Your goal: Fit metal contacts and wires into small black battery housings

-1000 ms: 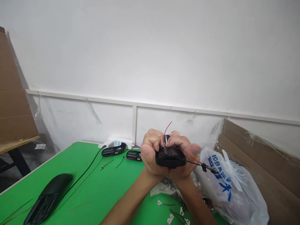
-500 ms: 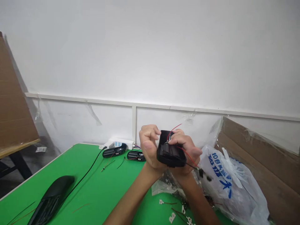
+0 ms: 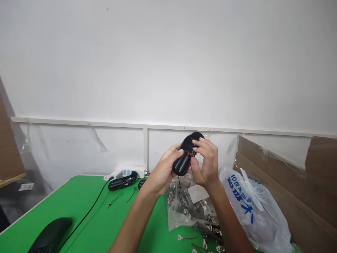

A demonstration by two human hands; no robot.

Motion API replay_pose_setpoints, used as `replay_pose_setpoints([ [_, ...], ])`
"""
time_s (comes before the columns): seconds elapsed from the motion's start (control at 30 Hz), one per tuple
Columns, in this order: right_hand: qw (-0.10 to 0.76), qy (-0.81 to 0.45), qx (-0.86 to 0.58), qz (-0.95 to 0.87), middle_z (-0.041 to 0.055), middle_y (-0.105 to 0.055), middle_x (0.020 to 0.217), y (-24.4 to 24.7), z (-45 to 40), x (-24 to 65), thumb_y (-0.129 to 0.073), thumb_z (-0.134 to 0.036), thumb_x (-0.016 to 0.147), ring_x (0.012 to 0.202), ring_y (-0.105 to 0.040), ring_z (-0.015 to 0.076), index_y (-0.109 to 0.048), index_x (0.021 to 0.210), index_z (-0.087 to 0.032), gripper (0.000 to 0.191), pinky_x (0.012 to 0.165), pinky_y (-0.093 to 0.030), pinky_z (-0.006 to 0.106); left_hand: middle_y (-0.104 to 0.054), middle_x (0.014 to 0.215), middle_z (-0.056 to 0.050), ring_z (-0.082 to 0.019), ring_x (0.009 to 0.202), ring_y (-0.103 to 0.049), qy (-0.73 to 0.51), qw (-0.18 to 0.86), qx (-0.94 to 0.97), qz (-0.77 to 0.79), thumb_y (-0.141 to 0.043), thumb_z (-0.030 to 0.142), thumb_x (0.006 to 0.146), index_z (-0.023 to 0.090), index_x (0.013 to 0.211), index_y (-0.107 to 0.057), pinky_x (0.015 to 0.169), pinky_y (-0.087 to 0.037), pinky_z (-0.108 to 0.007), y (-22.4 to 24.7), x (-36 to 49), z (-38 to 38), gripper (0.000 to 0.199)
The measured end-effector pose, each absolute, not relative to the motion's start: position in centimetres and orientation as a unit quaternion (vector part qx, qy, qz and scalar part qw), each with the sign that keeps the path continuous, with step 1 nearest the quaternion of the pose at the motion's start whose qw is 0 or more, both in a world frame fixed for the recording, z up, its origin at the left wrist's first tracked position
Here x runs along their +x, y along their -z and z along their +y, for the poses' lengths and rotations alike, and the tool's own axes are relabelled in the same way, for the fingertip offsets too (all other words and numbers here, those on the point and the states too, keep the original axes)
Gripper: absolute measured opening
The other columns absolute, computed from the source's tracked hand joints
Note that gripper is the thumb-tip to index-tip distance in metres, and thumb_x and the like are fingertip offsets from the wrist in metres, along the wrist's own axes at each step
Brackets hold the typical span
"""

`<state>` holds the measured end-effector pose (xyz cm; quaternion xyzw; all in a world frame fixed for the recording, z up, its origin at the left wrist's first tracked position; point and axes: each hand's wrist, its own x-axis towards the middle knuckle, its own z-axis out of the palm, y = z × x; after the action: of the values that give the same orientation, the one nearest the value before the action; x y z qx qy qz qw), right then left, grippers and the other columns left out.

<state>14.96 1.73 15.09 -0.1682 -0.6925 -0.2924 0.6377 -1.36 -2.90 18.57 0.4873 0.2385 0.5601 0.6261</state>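
A glossy black curved plastic shell [image 3: 182, 165] is held up above the table, tilted, its upper end toward the right. My left hand [image 3: 165, 168] grips its lower left side, thumb on top. Around the shell's right side, my right hand [image 3: 206, 160] has its fingers at the upper part and its thumb near a red wire [image 3: 190, 154]. Whether the right fingers pinch the wire is hard to tell. Thin black and red wires hang below the shell.
Clear bag of small parts [image 3: 181, 207] lies below the hands, with loose wired pieces [image 3: 179, 238] in front. White plastic bag [image 3: 252, 207] and cardboard [image 3: 279, 175] stand right. Black shells [image 3: 122, 182], a power strip [image 3: 131, 171] and a larger black piece [image 3: 52, 233] are left.
The held shell has been turned and tilted, so its open cavity with the black block no longer faces the camera. My left hand has shifted to its lower side; the view has moved slightly.
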Motion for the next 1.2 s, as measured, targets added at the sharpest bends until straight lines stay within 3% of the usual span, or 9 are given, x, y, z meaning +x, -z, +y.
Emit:
replay_pose_setpoints([
  [0.07, 0.680, 0.238, -0.178, -0.670, 0.0112, -0.068, 0.130, -15.1, 1.5, 14.5, -0.057, -0.021, 0.095, 0.132, -0.059, 0.0294, -0.059, 0.125, -0.024, 0.030, 0.112, -0.047, 0.058, -0.073, 0.096, -0.005, -0.017, 0.075, -0.069, -0.591, 0.578, 0.504, 0.249, -0.076, 0.044, 0.089, 0.023, 0.132, -0.061, 0.065, -0.052, -0.027, -18.8, -1.8, -2.6, 0.051],
  [0.17, 0.740, 0.014, -0.204, -0.641, 0.0073, -0.070, 0.110, -15.5, 0.5, 13.8, -0.042, -0.032, 0.108, 0.110, -0.067, 0.0246, -0.063, 0.115, -0.023, 0.024, 0.102, -0.053, 0.049, -0.073, 0.100, -0.007, -0.019, 0.080, -0.071, -0.641, 0.483, 0.544, 0.245, -0.069, 0.052, 0.095, 0.023, 0.136, -0.060, 0.065, -0.050, -0.026, -18.7, -2.6, -1.8, 0.052],
  [0.23, 0.719, -0.120, -0.246, -0.640, 0.0048, -0.069, 0.098, -16.1, -0.8, 13.6, -0.038, -0.042, 0.111, 0.097, -0.068, 0.0220, -0.066, 0.105, -0.022, 0.034, 0.092, -0.055, 0.041, -0.073, 0.107, -0.009, -0.018, 0.083, -0.070, -0.661, 0.423, 0.576, 0.228, -0.061, 0.059, 0.098, 0.021, 0.133, -0.064, 0.066, -0.050, -0.027, -18.5, -2.8, -1.3, 0.052],
  [0.33, 0.616, -0.179, -0.328, -0.694, 0.0037, -0.071, 0.095, -17.3, -3.1, 13.3, -0.057, -0.050, 0.104, 0.094, -0.067, 0.0209, -0.067, 0.097, -0.022, 0.031, 0.085, -0.053, 0.033, -0.073, 0.115, -0.012, -0.020, 0.088, -0.067, -0.671, 0.358, 0.615, 0.209, -0.049, 0.063, 0.104, 0.018, 0.132, -0.068, 0.070, -0.051, -0.029, -18.0, -2.8, -0.8, 0.057],
  [0.5, 0.551, -0.116, -0.338, -0.754, 0.0027, -0.070, 0.094, -18.0, -4.6, 12.4, -0.050, -0.042, 0.109, 0.088, -0.065, 0.0184, -0.065, 0.100, -0.023, 0.026, 0.080, -0.048, 0.030, -0.068, 0.138, -0.012, -0.027, 0.125, -0.063, -0.655, 0.326, 0.660, 0.172, -0.050, 0.058, 0.106, 0.021, 0.141, -0.065, 0.106, -0.049, -0.037, -17.5, -2.2, -0.9, 0.053],
  [0.6, 0.538, -0.048, -0.328, -0.775, 0.0025, -0.066, 0.091, -17.6, -4.0, 12.2, -0.043, -0.034, 0.111, 0.084, -0.063, 0.0175, -0.060, 0.097, -0.022, 0.025, 0.076, -0.046, 0.030, -0.066, 0.141, -0.013, -0.028, 0.133, -0.059, -0.626, 0.356, 0.675, 0.158, -0.051, 0.059, 0.105, 0.020, 0.145, -0.062, 0.114, -0.044, -0.038, -17.2, -2.0, -0.9, 0.057],
  [0.8, 0.489, 0.074, -0.331, -0.804, 0.0050, -0.065, 0.092, -16.9, -3.3, 12.2, -0.040, -0.024, 0.110, 0.083, -0.061, 0.0207, -0.058, 0.100, -0.020, 0.021, 0.073, -0.043, 0.034, -0.071, 0.128, -0.011, -0.028, 0.126, -0.061, -0.641, 0.387, 0.648, 0.139, -0.036, 0.070, 0.105, 0.018, 0.132, -0.069, 0.111, -0.045, -0.037, -16.0, -1.8, 0.2, 0.067],
  [1.03, 0.461, 0.217, -0.286, -0.811, 0.0076, -0.068, 0.093, -17.2, -3.0, 12.6, -0.045, -0.020, 0.108, 0.085, -0.062, 0.0232, -0.061, 0.105, -0.017, 0.017, 0.078, -0.045, 0.037, -0.072, 0.097, -0.007, -0.023, 0.094, -0.066, -0.661, 0.435, 0.582, 0.191, -0.049, 0.076, 0.098, 0.016, 0.108, -0.073, 0.088, -0.051, -0.033, -16.6, -1.4, -0.2, 0.065],
  [1.2, 0.467, 0.169, -0.264, -0.827, 0.0058, -0.068, 0.092, -17.1, -2.8, 12.8, -0.042, -0.020, 0.110, 0.081, -0.062, 0.0212, -0.059, 0.107, -0.019, 0.017, 0.072, -0.046, 0.035, -0.071, 0.098, -0.006, -0.022, 0.094, -0.065, -0.661, 0.404, 0.609, 0.170, -0.050, 0.072, 0.100, 0.018, 0.112, -0.072, 0.089, -0.051, -0.033, -16.4, -2.1, 0.0, 0.061],
])
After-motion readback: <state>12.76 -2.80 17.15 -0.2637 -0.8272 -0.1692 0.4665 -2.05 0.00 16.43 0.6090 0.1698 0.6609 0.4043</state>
